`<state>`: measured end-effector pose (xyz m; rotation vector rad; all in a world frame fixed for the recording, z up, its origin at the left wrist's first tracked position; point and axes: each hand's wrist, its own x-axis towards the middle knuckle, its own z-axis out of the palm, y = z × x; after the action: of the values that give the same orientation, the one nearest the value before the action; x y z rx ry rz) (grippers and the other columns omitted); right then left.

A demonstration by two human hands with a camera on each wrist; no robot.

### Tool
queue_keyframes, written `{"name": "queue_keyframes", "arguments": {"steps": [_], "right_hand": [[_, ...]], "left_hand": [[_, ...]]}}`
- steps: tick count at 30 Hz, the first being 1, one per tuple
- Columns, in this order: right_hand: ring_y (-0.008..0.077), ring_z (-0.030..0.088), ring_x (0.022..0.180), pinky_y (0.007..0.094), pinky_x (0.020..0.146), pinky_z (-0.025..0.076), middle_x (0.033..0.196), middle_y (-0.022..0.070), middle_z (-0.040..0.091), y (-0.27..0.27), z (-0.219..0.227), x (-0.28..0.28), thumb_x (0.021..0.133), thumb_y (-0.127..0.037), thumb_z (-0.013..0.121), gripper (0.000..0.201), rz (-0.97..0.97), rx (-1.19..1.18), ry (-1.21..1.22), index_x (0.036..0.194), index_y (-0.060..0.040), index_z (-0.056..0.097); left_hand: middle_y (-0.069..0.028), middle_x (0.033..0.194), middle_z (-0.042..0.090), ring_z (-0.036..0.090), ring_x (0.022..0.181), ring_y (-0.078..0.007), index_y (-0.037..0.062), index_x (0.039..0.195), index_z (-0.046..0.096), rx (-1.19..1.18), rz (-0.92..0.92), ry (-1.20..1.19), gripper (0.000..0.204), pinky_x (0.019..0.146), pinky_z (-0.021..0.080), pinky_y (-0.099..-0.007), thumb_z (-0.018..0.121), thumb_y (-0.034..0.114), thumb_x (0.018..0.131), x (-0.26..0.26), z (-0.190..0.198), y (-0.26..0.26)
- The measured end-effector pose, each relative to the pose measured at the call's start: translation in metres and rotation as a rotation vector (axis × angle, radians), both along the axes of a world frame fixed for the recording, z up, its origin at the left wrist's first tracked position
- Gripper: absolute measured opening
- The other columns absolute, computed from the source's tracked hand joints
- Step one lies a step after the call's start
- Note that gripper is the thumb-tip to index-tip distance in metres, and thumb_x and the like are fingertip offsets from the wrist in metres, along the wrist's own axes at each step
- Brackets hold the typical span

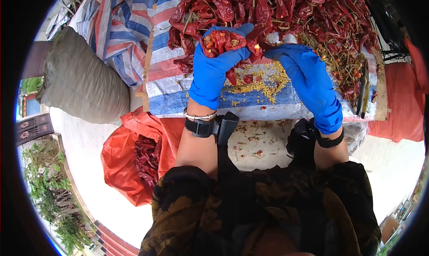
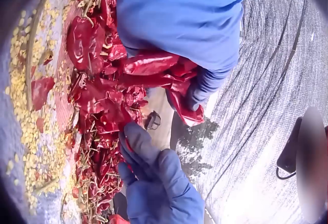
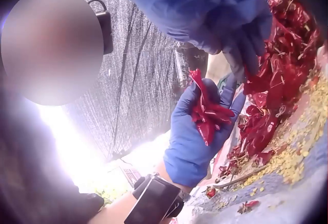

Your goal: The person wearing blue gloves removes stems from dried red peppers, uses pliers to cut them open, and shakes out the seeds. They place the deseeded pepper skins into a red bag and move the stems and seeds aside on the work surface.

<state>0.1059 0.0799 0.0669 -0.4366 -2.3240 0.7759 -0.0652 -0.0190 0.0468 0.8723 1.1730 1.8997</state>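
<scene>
My left hand (image 1: 209,77), in a blue glove, holds a bunch of dried red chili peppers (image 1: 222,41) in its palm, thumb and fingers around them. The same bunch (image 3: 207,114) shows in the right wrist view, with a pepper end sticking up. Close beside it, my gloved right hand (image 1: 310,79) has its thumb and fingers together, and in the left wrist view they pinch a dried red chili (image 2: 114,115). Both hands are over the near edge of a large heap of dried chilies (image 1: 277,10). Loose yellow seeds (image 1: 270,84) lie beneath them.
A striped woven sheet (image 1: 167,95) covers the work surface. Dry stems (image 1: 353,73) and a dark-handled tool (image 1: 363,93) lie at its right. A red bag (image 1: 120,155) holding chilies sits below left, near a full grey sack (image 1: 82,79). Another red bag (image 1: 395,104) is at right.
</scene>
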Motion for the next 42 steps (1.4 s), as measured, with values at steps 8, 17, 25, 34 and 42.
{"name": "queue_keyframes", "arguments": {"steps": [8, 17, 25, 34, 42], "right_hand": [[0.0248, 0.061, 0.077, 0.0301, 0.072, 0.047, 0.085, 0.0123, 0.065, 0.003, 0.051, 0.032, 0.081, -0.001, 0.052, 0.012, -0.297, 0.193, -0.006, 0.087, 0.0011, 0.062], [0.0176, 0.058, 0.089, 0.0294, 0.083, 0.044, 0.093, 0.0110, 0.064, -0.001, 0.064, 0.053, 0.091, -0.011, 0.042, 0.024, -0.448, -0.066, 0.163, 0.093, 0.0038, 0.061], [0.0143, 0.059, 0.081, 0.0259, 0.076, 0.045, 0.088, 0.0079, 0.065, 0.003, 0.052, 0.050, 0.089, -0.007, 0.045, 0.019, -0.316, -0.211, 0.216, 0.088, 0.0015, 0.061], [0.0171, 0.059, 0.075, 0.0282, 0.071, 0.045, 0.077, 0.0072, 0.063, -0.001, 0.038, 0.046, 0.083, -0.005, 0.049, 0.013, -0.113, -0.187, 0.044, 0.083, -0.0008, 0.061], [0.0189, 0.058, 0.086, 0.0297, 0.078, 0.045, 0.089, 0.0085, 0.063, -0.008, 0.006, 0.029, 0.088, -0.014, 0.050, 0.016, -0.022, -0.343, -0.083, 0.093, -0.0020, 0.060]], "left_hand": [[-0.0055, 0.093, 0.063, 0.059, 0.085, -0.0137, 0.0015, 0.097, 0.059, 0.020, 0.199, -0.023, 0.024, 0.078, 0.046, -0.0273, 0.065, 0.003, 0.074, -0.014, -0.003, -0.004], [-0.0043, 0.091, 0.061, 0.059, 0.080, -0.0138, 0.0025, 0.101, 0.057, 0.068, 0.276, -0.117, 0.030, 0.074, 0.048, -0.0270, 0.065, 0.003, 0.072, -0.002, -0.005, -0.004], [-0.0146, 0.095, 0.061, 0.061, 0.086, -0.0199, 0.0012, 0.100, 0.054, 0.105, 0.016, -0.276, 0.029, 0.074, 0.050, -0.0285, 0.059, 0.001, 0.072, 0.009, 0.004, -0.009], [-0.0188, 0.112, 0.056, 0.059, 0.096, -0.0206, 0.0004, 0.096, 0.057, 0.001, -0.286, -0.240, 0.031, 0.078, 0.049, -0.0288, 0.061, -0.001, 0.066, 0.017, 0.002, -0.009], [-0.0085, 0.087, 0.064, 0.061, 0.082, -0.0154, -0.0013, 0.096, 0.060, -0.281, -0.433, -0.161, 0.028, 0.077, 0.049, -0.0293, 0.065, 0.003, 0.069, 0.037, 0.004, -0.005]]}}
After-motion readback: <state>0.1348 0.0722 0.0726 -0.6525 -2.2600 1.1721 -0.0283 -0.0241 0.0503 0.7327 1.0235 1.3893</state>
